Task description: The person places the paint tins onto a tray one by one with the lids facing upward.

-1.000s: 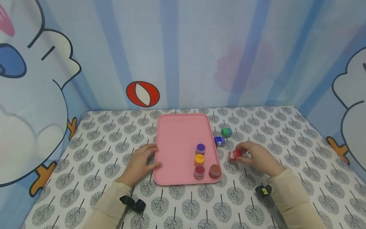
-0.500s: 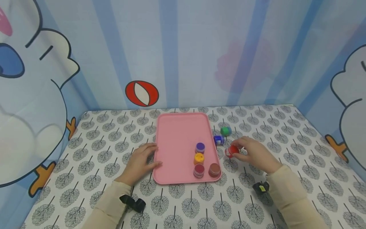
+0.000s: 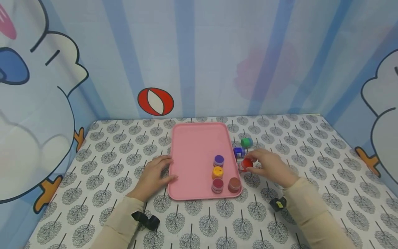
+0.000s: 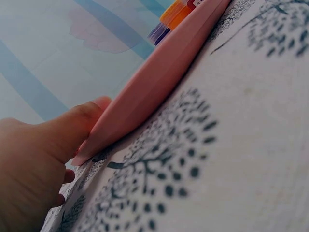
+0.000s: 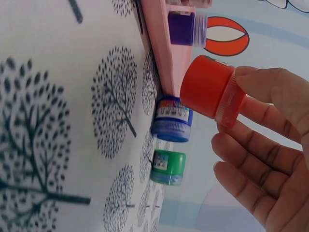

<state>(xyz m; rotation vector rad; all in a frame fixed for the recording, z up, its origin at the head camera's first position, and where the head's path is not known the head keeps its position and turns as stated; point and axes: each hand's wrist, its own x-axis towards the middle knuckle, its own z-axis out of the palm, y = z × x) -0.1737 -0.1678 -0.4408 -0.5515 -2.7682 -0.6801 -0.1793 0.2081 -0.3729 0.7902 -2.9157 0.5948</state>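
Observation:
My right hand (image 3: 269,166) pinches a small red paint jar (image 5: 207,87) by its lid, between thumb and fingers. In the head view, the red jar is just off the tray's right rim, and the wrist view shows it tilted. My left hand (image 3: 153,175) rests at the left rim of the pink tray (image 3: 192,145), its thumb over the edge and its fingers spread. In the tray stand a purple jar (image 3: 219,160), an orange jar (image 3: 217,172), a dark red jar (image 3: 217,185) and a brown jar (image 3: 234,185).
Right of the tray, a blue jar (image 5: 173,119) and a green jar (image 5: 168,166) lie on their sides. A white cloth (image 3: 118,162) printed with grey trees covers the table. A blue-striped cartoon backdrop (image 3: 211,62) rises behind it.
The right hand has moved left toward the tray with the red jar, turning the jar as it goes. The left hand has stayed at the tray rim.

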